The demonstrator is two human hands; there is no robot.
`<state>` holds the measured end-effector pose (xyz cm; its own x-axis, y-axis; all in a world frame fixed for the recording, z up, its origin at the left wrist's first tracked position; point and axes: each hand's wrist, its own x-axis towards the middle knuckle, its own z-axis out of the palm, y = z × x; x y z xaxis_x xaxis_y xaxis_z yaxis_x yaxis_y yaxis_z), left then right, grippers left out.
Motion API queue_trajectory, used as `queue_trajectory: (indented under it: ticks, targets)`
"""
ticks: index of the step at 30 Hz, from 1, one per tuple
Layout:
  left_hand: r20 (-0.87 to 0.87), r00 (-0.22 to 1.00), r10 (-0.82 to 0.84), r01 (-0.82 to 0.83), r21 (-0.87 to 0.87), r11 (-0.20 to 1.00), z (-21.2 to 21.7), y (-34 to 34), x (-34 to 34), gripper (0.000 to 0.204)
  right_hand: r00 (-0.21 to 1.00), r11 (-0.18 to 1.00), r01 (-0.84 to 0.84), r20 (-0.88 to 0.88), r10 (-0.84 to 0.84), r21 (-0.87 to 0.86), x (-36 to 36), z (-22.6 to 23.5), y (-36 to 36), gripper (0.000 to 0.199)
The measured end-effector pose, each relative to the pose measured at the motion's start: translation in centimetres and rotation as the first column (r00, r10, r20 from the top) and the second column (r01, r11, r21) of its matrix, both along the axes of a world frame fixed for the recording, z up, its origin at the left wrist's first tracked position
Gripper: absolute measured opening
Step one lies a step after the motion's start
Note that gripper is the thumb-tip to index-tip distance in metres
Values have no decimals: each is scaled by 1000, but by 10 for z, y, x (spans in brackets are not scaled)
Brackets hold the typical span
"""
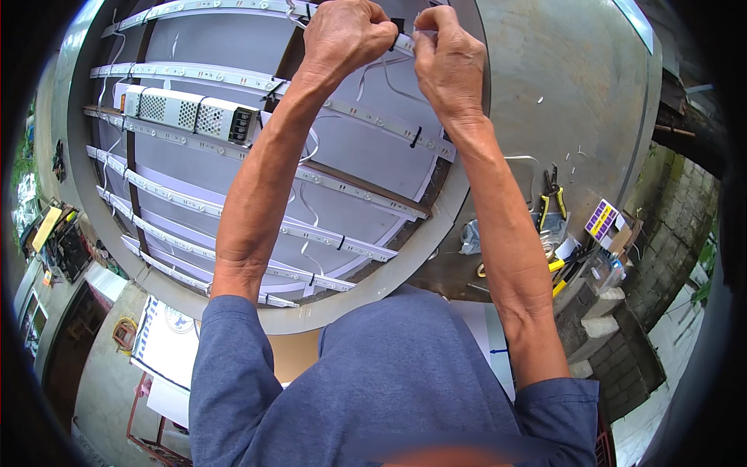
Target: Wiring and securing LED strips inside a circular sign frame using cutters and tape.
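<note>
A large round sign frame [292, 318] lies in front of me, crossed by several rows of white LED strips [379, 121]. At its far side, my left hand [342, 40] is closed, fingers curled beside a short end of LED strip [404, 45] with a dark band around it. Opposite, my right hand [451, 66] pinches close to that same end, thumb and forefinger together. What lies between the fingers of either hand is too small to make out. Black cable ties [416, 137] bind other strips to dark crossbars. A perforated metal power supply [187, 114] is tied on at the left.
Loose white wires [310, 204] hang among the strips. On the right are yellow-handled pliers [552, 204], other tools and a purple-and-yellow box [601, 219]. White scraps dot the grey metal table [580, 93]. A printed white board [165, 342] lies at lower left.
</note>
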<state>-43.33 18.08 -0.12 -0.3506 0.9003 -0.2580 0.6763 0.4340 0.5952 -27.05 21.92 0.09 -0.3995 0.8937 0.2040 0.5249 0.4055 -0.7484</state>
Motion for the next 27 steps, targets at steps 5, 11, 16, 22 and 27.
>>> queue_trajectory:
  ticks: [5,11,16,22,27]
  targets:
    - [-57,998,16,-18,-40,999,4,5,6,36,999,988,-51,12,50,147,-3,-9,-1,15]
    - [5,999,39,-38,-26,999,5,5,2,34,997,995,-71,30,69,71,-8,-15,6,12]
    - [103,995,-2,11,-95,995,11,9,-4,30,995,995,-70,76,64,77,-10,-16,6,11]
    - [-56,996,-70,64,-104,992,9,10,-6,34,996,990,-52,83,41,128,-9,-21,3,6]
    - [-14,993,-115,113,-96,989,19,8,-10,36,995,983,-46,90,30,177,-7,-22,5,6]
